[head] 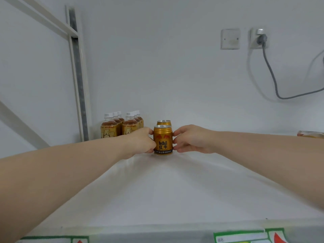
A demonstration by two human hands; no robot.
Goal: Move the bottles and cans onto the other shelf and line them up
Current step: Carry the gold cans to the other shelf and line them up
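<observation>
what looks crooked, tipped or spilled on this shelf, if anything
Nothing stands out. The bottles stand upright in two rows at the back left. The front can, gripped by the left hand and right hand, sits upright on the shelf with the rear can upright just behind it. No spill shows.

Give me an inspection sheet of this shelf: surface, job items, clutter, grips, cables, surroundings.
Surface: white shelf, with the drinks standing toward its back.
Job's things: front can upright, second can right behind it; tea bottles in two rows at back left.
Clutter: a packet, cut off at the right edge.
Grips: left hand and right hand each hold a side of the front can.
Cables: grey cable hangs from a wall plug.
Surroundings: white wall, blank wall plate, shelf post at left, labels on the front edge.
</observation>
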